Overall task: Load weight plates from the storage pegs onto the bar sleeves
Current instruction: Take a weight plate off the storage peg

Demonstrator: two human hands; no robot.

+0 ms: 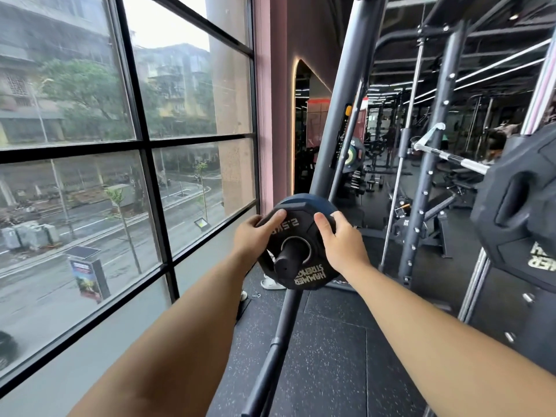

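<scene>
A gym: steel racks [425,176], weight plates [310,278], barbell [451,158].

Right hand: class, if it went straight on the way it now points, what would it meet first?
The right hand grips the black 2.5 kg plate; straight on it would probably meet the blue plate just behind, though depth is unclear.

both hands, left hand [252,237], right hand [343,239], gripping small plate [296,267] on storage peg [288,261], window [126,145] left

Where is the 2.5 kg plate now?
Centre of the head view: 2.5 kg plate on the peg, left hand and right hand gripping it, blue plate behind.
</scene>
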